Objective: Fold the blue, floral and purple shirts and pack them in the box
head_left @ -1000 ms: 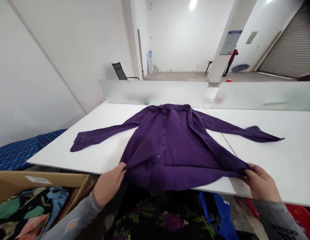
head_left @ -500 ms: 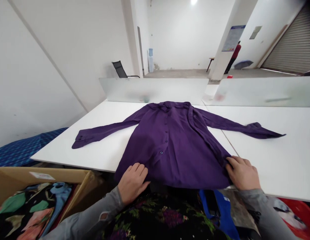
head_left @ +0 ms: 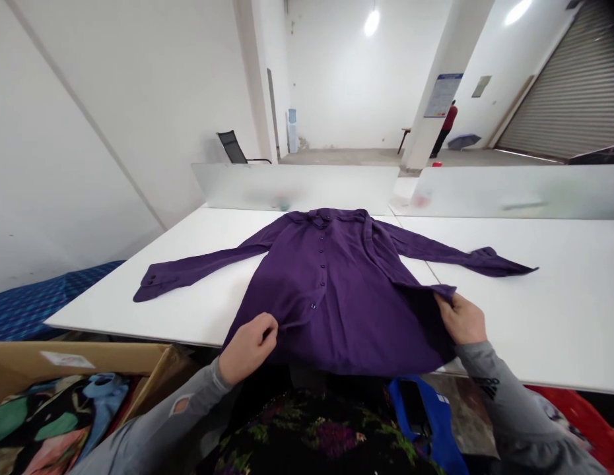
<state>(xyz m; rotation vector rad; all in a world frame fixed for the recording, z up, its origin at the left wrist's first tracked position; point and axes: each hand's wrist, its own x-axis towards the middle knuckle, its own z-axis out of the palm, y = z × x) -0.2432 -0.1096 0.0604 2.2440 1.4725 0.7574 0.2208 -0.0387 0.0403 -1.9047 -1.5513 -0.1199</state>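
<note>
A purple long-sleeved button shirt point(head_left: 331, 290) lies front up on the white table point(head_left: 535, 310), sleeves spread to both sides, its hem hanging over the near edge. My left hand point(head_left: 247, 346) pinches a fold of the fabric low on the shirt's left side. At the lower right side my right hand point(head_left: 460, 320) grips the shirt's edge and lifts it slightly off the table.
A cardboard box point(head_left: 89, 369) of patterned clothes stands at lower left. Dark floral fabric point(head_left: 317, 435) and a blue bag point(head_left: 430, 422) sit below the table edge. Frosted dividers point(head_left: 297, 185) line the table's far side. A person in red point(head_left: 448, 122) stands far behind.
Both hands moved from the hem corners inward and up onto the shirt's lower sides. The left hand went from flat to pinching fabric; the right side edge is now lifted.
</note>
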